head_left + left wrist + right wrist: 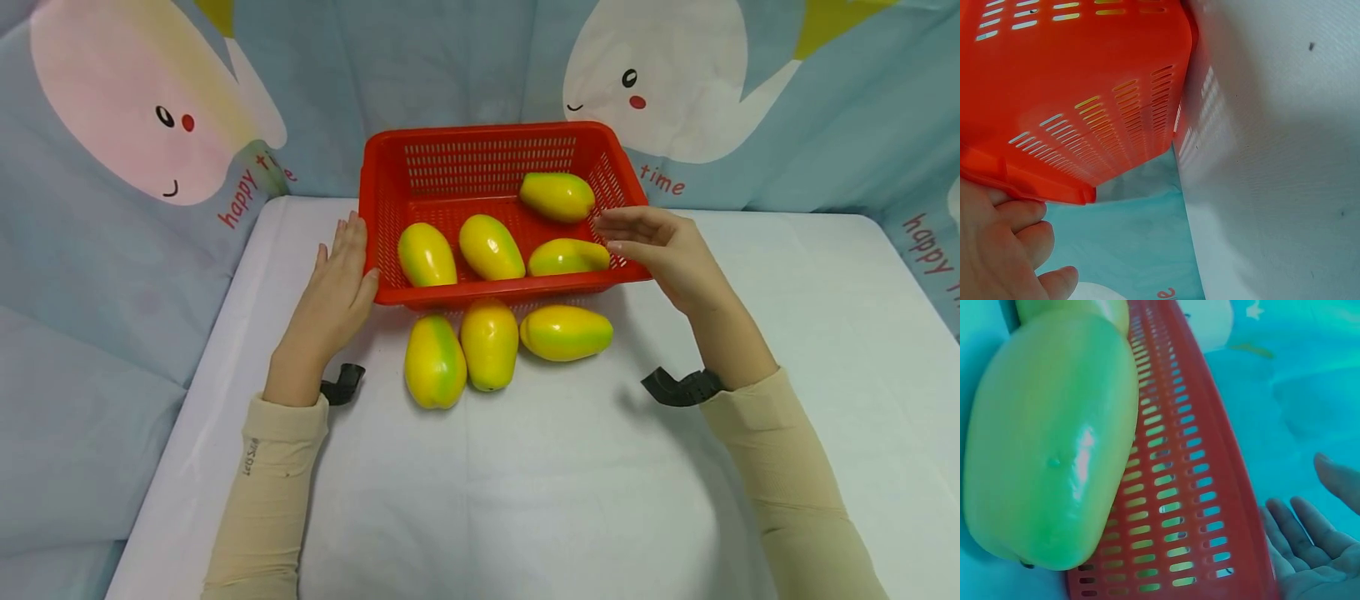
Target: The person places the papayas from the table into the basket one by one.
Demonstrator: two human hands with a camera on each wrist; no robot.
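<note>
A red slotted plastic basket (480, 293) stands on the white table with several yellow-green mangoes inside, one a yellow mango (491, 247) near its middle. My left hand (335, 292) lies against the basket's left end, fingers extended along the rim; in the left wrist view, fingertips show beside the red wall (1054, 75). At the right end, my right hand (667, 250) has its fingers extended over the rim, thumb apart, holding no mango. Whether it touches the rim I cannot tell. In front of the basket lie three more mangoes, the rightmost a mango (566, 333) lying sideways.
A blue cloth (465, 58) printed with white whales hangs behind the table. The white tabletop (525, 500) extends in front of the basket and to both sides. Each wrist wears a black strap mount, such as the right mount (682, 388).
</note>
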